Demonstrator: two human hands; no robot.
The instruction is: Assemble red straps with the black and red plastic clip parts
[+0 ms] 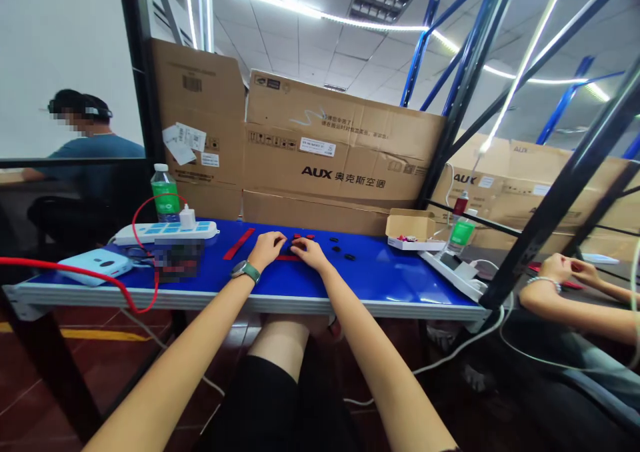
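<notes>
Our left hand (265, 249) and right hand (309, 253) rest on the blue desk (375, 280), fingers (296, 246) curled beside small red pieces (303, 237); we cannot tell if they grip anything.

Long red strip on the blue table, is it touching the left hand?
Apart. The head view shows a strip of blue tabletop between the long red strip and the left hand.
</notes>
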